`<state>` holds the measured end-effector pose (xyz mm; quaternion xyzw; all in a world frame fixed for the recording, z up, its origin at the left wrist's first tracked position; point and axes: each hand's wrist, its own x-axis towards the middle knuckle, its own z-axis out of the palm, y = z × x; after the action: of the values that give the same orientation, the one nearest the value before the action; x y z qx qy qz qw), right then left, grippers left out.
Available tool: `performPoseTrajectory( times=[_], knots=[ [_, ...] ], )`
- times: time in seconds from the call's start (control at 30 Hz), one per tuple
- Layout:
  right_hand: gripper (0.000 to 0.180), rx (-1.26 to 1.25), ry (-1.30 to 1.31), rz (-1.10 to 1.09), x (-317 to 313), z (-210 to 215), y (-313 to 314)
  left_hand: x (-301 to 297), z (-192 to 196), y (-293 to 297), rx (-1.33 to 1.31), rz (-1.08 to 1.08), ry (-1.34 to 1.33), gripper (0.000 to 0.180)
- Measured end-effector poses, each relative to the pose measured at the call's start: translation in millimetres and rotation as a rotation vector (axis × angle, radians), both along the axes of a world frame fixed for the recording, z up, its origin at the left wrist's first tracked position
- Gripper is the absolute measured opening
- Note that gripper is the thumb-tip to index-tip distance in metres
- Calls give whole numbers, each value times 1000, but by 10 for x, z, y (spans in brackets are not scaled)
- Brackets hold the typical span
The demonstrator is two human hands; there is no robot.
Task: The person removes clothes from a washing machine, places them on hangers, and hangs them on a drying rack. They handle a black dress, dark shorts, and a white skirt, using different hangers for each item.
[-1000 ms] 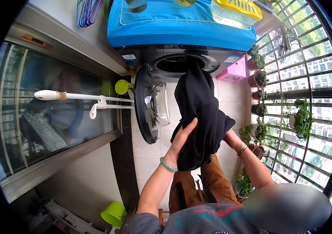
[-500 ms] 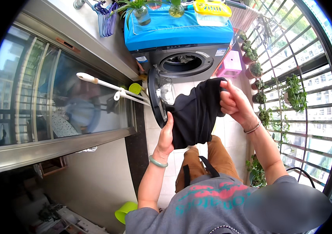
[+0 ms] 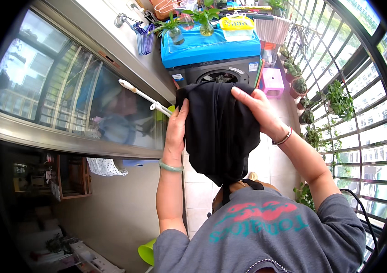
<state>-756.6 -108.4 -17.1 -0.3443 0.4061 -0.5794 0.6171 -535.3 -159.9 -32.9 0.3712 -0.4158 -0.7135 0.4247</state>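
Note:
A black garment (image 3: 221,132) hangs between my two hands, its folds running downward in front of my body; what kind of garment it is I cannot tell. My left hand (image 3: 175,125) grips its left edge, with a green bangle on the wrist. At the upper right edge, the thumb of my right hand (image 3: 258,107) presses on the cloth while the other fingers are partly behind it. Beyond the garment stands a dark grey front-loading washing machine (image 3: 189,73), with laundry (image 3: 221,78) visible in its round opening. The cloth hides the lower part of the machine and most of its door.
A blue cover (image 3: 211,50) drapes the washer, with potted plants and a yellow basket (image 3: 236,22) on top. A pink stool (image 3: 272,82) stands right of it. White poles (image 3: 143,95) lean by the sliding glass door at left. Plants (image 3: 341,102) line the barred window at right.
The black garment has been raised and spread, now hanging lower toward my body. Both hands have moved up, and my right hand's grip has shifted. The view has turned slightly.

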Motion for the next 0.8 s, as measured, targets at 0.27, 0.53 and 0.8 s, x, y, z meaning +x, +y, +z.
performPoseTrajectory(
  times=[0.27,0.53,0.8],
  knots=[
    [40,114,31,37,23,514,307,-443,-155,923,-799,221,-803,31],
    [32,-41,347,90,-749,542,372,322,632,519,-232,184,71,36],
    [27,-203,947,-475,-1262,105,308,888,1111,65,-244,320,145,48]
  ],
)
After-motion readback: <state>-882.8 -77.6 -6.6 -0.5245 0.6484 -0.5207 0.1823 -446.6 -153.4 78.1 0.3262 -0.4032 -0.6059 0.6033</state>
